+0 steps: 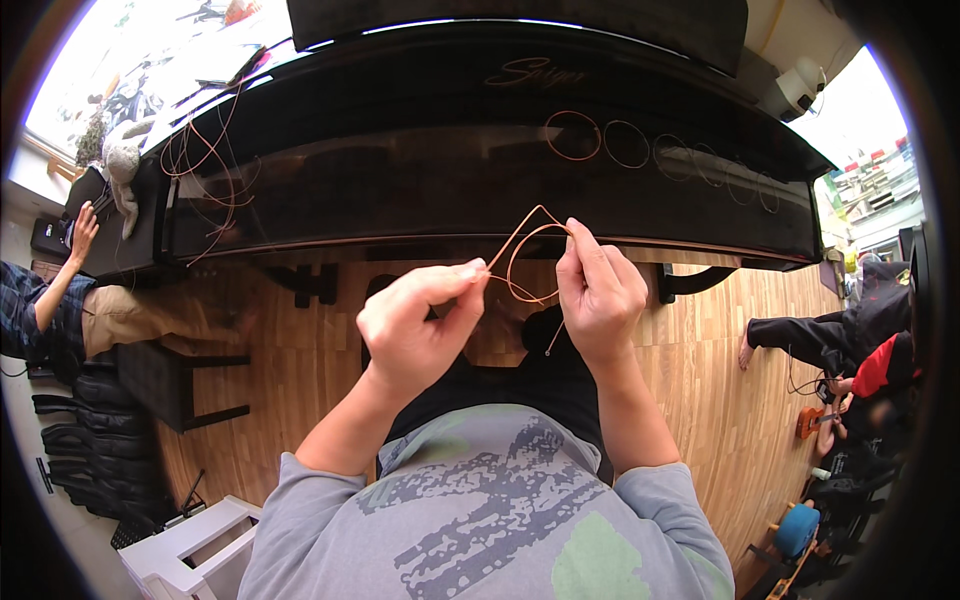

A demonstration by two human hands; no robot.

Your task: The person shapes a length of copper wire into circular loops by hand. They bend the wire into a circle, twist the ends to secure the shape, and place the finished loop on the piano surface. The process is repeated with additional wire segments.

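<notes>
A thin copper-coloured guitar string [541, 207] is bent into a loose loop between my two hands, in front of the black piano [400, 190]. My left hand [415, 315] pinches one part of it between thumb and forefinger. My right hand [600, 295] pinches the other side of the loop, a little higher. A short tail with a small ball end [547, 352] hangs below the right hand. Beyond my hands, a copper string coil [575, 160] lies on the piano, with several silvery coils [648, 150] in a row to its right.
Loose uncoiled strings [230, 195] drape over the piano's left end, near a grey plush toy [122, 165]. At left are another person's hand [85, 235] and a black bench [180, 385]. At right another person sits beside a small orange guitar [808, 422] and a blue stool [797, 530].
</notes>
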